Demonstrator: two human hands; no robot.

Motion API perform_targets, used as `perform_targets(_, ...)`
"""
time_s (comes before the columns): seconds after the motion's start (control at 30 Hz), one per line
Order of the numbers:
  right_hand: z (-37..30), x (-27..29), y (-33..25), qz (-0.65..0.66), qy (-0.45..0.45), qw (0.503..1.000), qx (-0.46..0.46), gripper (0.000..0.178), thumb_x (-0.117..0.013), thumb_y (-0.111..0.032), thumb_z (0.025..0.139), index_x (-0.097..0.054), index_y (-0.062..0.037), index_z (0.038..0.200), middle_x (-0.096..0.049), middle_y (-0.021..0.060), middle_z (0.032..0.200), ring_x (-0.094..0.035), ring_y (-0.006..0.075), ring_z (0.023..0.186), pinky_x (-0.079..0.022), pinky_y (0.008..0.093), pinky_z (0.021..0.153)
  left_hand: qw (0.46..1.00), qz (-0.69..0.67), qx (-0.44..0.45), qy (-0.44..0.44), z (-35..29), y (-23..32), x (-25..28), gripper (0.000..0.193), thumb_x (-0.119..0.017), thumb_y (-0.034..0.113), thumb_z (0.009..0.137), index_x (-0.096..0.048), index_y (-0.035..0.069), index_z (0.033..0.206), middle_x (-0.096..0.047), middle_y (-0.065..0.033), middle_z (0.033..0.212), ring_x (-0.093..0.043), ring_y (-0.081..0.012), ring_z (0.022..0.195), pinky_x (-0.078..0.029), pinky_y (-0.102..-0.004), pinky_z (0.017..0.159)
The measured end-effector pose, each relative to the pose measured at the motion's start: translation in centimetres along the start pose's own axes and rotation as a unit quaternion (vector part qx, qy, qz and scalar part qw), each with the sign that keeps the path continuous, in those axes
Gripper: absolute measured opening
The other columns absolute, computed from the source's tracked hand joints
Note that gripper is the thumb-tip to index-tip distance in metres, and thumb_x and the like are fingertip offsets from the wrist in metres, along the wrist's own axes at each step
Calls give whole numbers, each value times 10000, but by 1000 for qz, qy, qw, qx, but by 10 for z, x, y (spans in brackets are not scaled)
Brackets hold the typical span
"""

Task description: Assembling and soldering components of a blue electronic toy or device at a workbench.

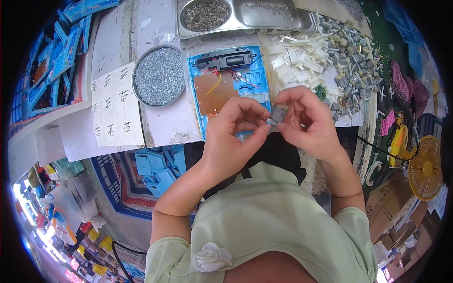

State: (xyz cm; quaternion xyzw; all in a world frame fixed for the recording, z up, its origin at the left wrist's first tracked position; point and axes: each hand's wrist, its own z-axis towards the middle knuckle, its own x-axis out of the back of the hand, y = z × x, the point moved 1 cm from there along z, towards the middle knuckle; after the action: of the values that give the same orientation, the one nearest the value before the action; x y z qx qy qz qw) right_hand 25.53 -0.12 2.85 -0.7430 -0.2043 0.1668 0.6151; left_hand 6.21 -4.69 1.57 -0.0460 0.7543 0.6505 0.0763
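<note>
Between the fingertips of both hands is a small grey part [277,114], too small to tell its exact kind. My left hand [236,127] pinches it from the left with thumb and fingers, beside a tiny white piece. From the right, my right hand [309,125] grips the same part with thumb and forefinger. Just beyond my hands lies an open blue plastic housing [192,78], partly covered by my left hand. Inside it are a brown circuit board [210,89], a black module [224,61] along the far end and thin red, yellow and blue wires.
A round tray of small screws [159,75] stands left of the housing. Metal trays [245,29] with small metal parts sit at the back. White plastic pieces [299,56] and grey parts [358,66] heap up at right. Blue housings fill a crate [125,181] below the table.
</note>
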Motion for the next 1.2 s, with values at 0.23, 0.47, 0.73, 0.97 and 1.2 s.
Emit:
perform_targets(0.23,0,0,-4,-104,73,990,68,457,-819,-60,813,-646,-61,1236,-626,-6,723,-539,37,582,-413,207,530,895,328,-302,-3,3,1,9,252,-723,-104,853,-591,5,1038,-707,-133,977,-709,-226,876,-574,-323,776)
perform_targets(0.47,5,5,-10,-202,-4,954,220,251,-829,-46,750,-735,-42,983,-710,32,789,-666,144,624,-503,259,565,929,230,-288,15,0,1,10,239,-753,-90,780,-655,23,967,-736,-130,974,-720,-286,844,-565,-349,721)
perform_targets(0.73,3,-1,-8,-226,-38,925,302,326,-850,-43,713,-688,-84,994,-711,55,827,-694,233,665,-565,326,587,947,215,-234,-52,-1,6,24,226,-763,-77,786,-668,27,963,-733,-138,996,-714,-282,885,-563,-348,764)
perform_targets(0.97,0,-6,-4,-290,-23,897,331,372,-827,-20,710,-652,-96,1029,-697,64,892,-690,272,716,-572,364,607,958,200,-194,-68,-4,3,26,231,-761,-71,792,-652,28,969,-655,-170,1149,-667,-305,978,-540,-365,851)
perform_targets(1.2,2,-5,-1,-319,-4,881,349,385,-804,-9,728,-644,-98,1066,-689,69,944,-685,276,762,-572,370,625,941,242,-234,-26,-5,2,29,239,-797,-60,761,-672,20,949,-605,-173,1183,-634,-251,937,-531,-338,824)
